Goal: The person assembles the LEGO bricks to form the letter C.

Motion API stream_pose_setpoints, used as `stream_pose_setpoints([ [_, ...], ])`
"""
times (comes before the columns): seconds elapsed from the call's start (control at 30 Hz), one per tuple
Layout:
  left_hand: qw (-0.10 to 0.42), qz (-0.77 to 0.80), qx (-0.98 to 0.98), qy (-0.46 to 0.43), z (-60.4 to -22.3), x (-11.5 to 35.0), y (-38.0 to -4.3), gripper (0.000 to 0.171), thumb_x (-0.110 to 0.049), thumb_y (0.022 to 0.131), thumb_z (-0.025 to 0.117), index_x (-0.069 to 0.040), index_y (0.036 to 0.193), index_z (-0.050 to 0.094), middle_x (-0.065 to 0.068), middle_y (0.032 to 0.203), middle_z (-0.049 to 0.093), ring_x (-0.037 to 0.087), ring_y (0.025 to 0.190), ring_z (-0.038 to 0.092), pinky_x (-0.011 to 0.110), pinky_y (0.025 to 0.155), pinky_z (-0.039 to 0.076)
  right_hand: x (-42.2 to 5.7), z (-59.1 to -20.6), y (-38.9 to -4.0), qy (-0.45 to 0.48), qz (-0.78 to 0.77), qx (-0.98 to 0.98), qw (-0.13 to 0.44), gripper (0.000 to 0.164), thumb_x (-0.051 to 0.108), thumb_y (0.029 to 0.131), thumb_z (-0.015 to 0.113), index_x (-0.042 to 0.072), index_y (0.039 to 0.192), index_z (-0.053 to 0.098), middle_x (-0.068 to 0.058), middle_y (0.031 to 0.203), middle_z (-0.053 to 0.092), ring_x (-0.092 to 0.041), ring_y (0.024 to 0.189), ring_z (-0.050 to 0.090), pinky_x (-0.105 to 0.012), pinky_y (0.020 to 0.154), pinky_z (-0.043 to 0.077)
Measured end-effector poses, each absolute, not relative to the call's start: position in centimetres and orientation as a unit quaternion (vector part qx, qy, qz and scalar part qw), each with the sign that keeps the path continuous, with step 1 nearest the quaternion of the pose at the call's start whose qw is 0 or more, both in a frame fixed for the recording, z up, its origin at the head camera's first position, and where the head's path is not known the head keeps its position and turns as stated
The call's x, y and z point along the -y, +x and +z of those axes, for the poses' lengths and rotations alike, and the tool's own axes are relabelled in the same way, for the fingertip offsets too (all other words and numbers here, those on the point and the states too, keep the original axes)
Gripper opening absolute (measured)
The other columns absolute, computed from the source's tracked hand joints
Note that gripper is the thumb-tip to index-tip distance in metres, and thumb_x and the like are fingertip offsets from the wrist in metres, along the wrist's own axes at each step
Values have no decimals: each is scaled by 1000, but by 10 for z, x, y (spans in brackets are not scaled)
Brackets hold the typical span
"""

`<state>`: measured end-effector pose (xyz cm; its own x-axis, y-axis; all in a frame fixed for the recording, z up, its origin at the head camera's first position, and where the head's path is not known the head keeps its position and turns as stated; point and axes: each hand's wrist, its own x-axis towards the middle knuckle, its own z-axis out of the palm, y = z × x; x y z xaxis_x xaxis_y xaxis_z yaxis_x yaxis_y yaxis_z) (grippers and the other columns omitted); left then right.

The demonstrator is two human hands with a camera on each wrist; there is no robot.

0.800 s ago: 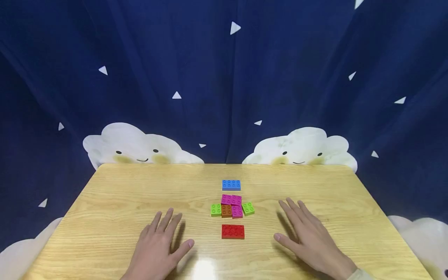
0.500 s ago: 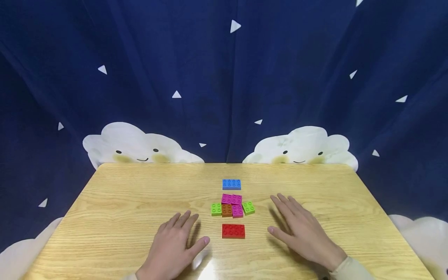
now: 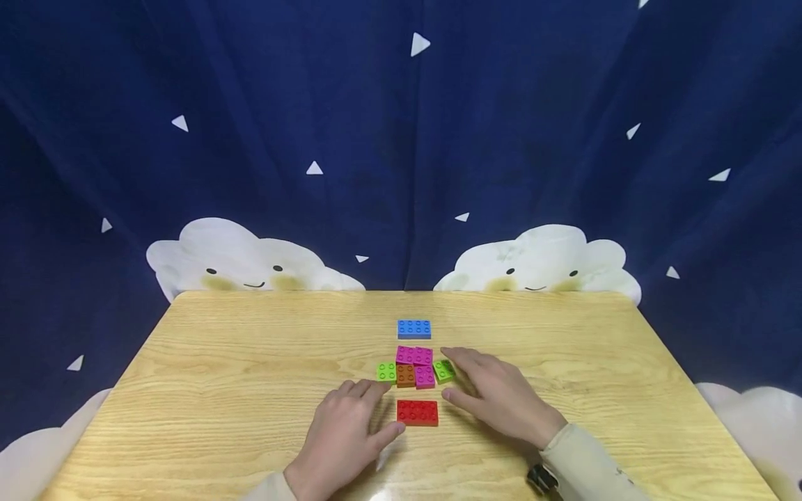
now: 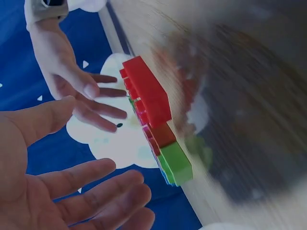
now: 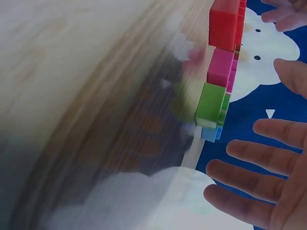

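Toy building bricks lie in a cluster mid-table. Magenta bricks (image 3: pixel 414 355) sit behind a brown brick (image 3: pixel 406 376) and another magenta brick (image 3: pixel 425 377). A lime green brick (image 3: pixel 386 371) is at the left end, a second lime green brick (image 3: pixel 443 371) at the right. Nearer me lies a red brick (image 3: pixel 417 413). My left hand (image 3: pixel 344 435) has its thumb by the red brick's near left corner and its fingertips close to the left green brick. My right hand (image 3: pixel 504 400) reaches around the right green brick, fingers extended. Both palms look bare in the wrist views.
A blue brick (image 3: pixel 414 329) lies alone behind the cluster. The wooden table (image 3: pixel 250 334) ends at a dark blue curtain (image 3: pixel 376 139) with white clouds. A dark wrist device (image 3: pixel 541 479) shows below the right sleeve (image 3: pixel 583 459).
Both hands have moved inward to the bricks: the left one rightward, the right one leftward. The bricks have stayed where they were.
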<state>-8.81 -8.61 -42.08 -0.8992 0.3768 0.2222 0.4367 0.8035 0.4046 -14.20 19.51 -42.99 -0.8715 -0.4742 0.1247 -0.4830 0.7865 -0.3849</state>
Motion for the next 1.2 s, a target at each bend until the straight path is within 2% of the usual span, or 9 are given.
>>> stream_pose_setpoints([
  [0.37, 33, -223, 946, -231, -427, 72, -94, 56, -38, 89, 92, -4, 130, 75, 15, 126, 76, 37, 112, 72, 56, 95, 57, -187, -437, -155, 262, 192, 946, 15, 64, 36, 102, 78, 5, 155, 59, -19, 146, 65, -42, 130, 65, -60, 106, 52],
  [0.53, 19, -217, 948, -232, -428, 68, -97, 56, -38, 89, 92, -3, 129, 76, 16, 126, 76, 35, 112, 72, 55, 94, 58, -184, -440, -158, 262, 188, 947, -1, 60, 36, 103, 78, 5, 152, 61, -19, 144, 66, -41, 129, 66, -60, 106, 52],
  [0.87, 61, -222, 943, -241, -432, 64, -101, 54, -28, 81, 98, -1, 122, 77, 14, 115, 78, 32, 102, 74, 51, 88, 60, -181, -443, -164, 278, 158, 947, 6, 52, 25, 101, 80, 3, 146, 66, -17, 135, 71, -38, 121, 70, -56, 100, 56],
  [1.2, 80, -227, 940, -241, -436, 61, -105, 50, -25, 76, 101, -1, 113, 78, 14, 108, 78, 31, 96, 74, 48, 85, 61, -182, -447, -168, 314, 126, 940, 46, 46, 16, 93, 88, 3, 135, 73, -11, 112, 75, -30, 97, 73, -49, 83, 61],
])
